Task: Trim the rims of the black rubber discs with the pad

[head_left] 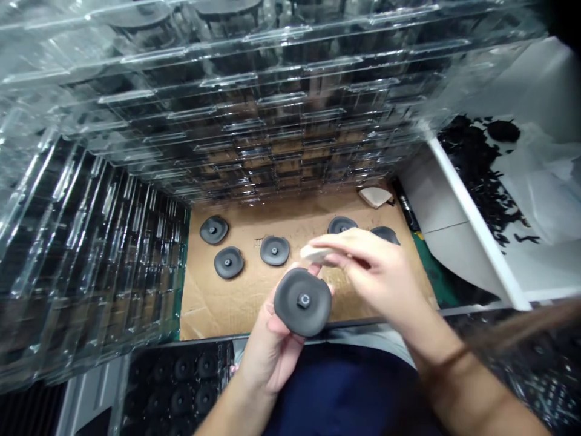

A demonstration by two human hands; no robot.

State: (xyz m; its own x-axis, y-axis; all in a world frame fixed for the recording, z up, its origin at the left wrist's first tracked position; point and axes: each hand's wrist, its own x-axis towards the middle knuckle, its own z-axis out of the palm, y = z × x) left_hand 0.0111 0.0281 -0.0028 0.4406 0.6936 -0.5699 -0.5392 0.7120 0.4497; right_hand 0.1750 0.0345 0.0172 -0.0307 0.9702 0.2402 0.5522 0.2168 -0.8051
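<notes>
In the head view my left hand (276, 351) grips a dark grey, rounded-square disc (295, 318) with a small raised hub at its centre, its dished face turned up towards me. Just above and to the right, my right hand (376, 272) pinches a small whitish pad (313, 253) close to the disc's upper edge. Whether the pad touches the disc I cannot tell. Behind the hands, similar discs lie on a sheet of cardboard (204, 309): one disc (275, 250) in the middle, another disc (228, 262) to the left, and more partly hidden by my right hand.
Stacked clear plastic trays (272, 115) rise at the back, and another tray stack (91, 230) stands at the left. A whitish folded piece (376, 196) lies at the far right of the cardboard. The white bin (472, 206) holds small black parts. Black discs fill a tray (177, 387) below.
</notes>
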